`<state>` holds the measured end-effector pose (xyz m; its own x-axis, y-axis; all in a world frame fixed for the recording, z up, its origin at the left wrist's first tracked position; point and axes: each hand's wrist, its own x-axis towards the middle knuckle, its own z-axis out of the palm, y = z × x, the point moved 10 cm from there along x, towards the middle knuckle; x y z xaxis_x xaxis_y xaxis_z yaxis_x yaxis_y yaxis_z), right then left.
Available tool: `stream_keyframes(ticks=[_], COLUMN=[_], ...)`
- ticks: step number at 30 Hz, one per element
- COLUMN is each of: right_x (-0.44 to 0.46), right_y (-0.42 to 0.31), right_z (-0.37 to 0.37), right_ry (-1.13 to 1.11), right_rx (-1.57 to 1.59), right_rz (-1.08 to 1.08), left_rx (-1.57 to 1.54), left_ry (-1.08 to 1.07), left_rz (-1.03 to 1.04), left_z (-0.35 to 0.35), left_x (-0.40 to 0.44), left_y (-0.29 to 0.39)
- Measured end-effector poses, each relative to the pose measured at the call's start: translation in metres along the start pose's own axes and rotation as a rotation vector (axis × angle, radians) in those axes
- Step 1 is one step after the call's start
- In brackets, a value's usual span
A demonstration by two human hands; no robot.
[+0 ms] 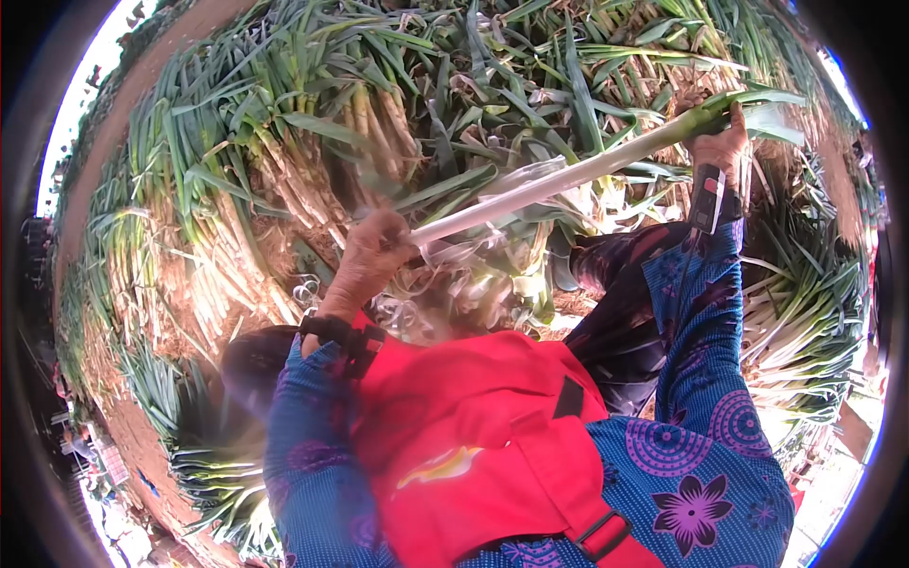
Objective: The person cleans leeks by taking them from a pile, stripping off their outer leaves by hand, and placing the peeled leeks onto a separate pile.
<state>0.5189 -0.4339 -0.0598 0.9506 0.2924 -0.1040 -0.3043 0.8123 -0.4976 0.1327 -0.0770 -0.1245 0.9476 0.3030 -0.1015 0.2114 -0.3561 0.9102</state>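
A long green onion [549,185] with a clean white stalk stretches between my two hands, tilted up toward the right. My left hand [377,248] is closed around its white lower end, a little blurred. At the other end, my right hand [720,144] grips the stalk where it turns green, and its leaves stick out past my fingers. Below the stalk, loose peeled skins [464,293] lie in a pale heap between my legs. Cut green leaves [492,114] are strewn just beyond it.
Unpeeled green onions [284,180] with soil-stained stalks are piled to the left and ahead. Cleaner, whiter green onions [795,331] lie at my right, and more [222,483] at lower left. My bent legs [625,293] flank the skins.
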Motion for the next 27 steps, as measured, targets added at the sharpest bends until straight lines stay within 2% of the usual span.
stream_keyframes(ticks=[3,6,8,11,14,20,23,27], right_x=[-0.004,0.002,0.005,0.012,0.015,0.003,0.011,0.018], right_y=[-0.002,0.004,-0.001,-0.009,-0.011,-0.003,0.000,0.006], right_z=[-0.011,-0.011,-0.024,-0.044,-0.055,-0.056,-0.064,-0.080], right_ry=[0.183,0.074,0.141,0.264,0.317,0.441,0.390,0.416], right_rx=[-0.076,-0.027,-0.175,-0.279,-0.277,-0.313,-0.328,-0.277], right_rz=[-0.084,-0.013,-0.043,-0.089,-0.114,-0.063,0.028,0.037], left_rx=[0.178,0.293,0.438,0.366,0.443,0.565,0.657,0.636], left_ry=[-0.016,-0.013,0.018,0.100,0.158,0.177,0.314,0.457], left_rz=[0.076,0.119,0.166,0.122,0.222,0.248,0.297,0.340], left_z=[0.003,0.006,0.005,0.000,-0.003,-0.002,-0.008,-0.022], left_x=[0.000,-0.001,-0.002,-0.001,-0.004,-0.004,-0.006,-0.009], left_y=[0.008,0.012,0.018,0.008,0.018,0.031,0.036,0.042])
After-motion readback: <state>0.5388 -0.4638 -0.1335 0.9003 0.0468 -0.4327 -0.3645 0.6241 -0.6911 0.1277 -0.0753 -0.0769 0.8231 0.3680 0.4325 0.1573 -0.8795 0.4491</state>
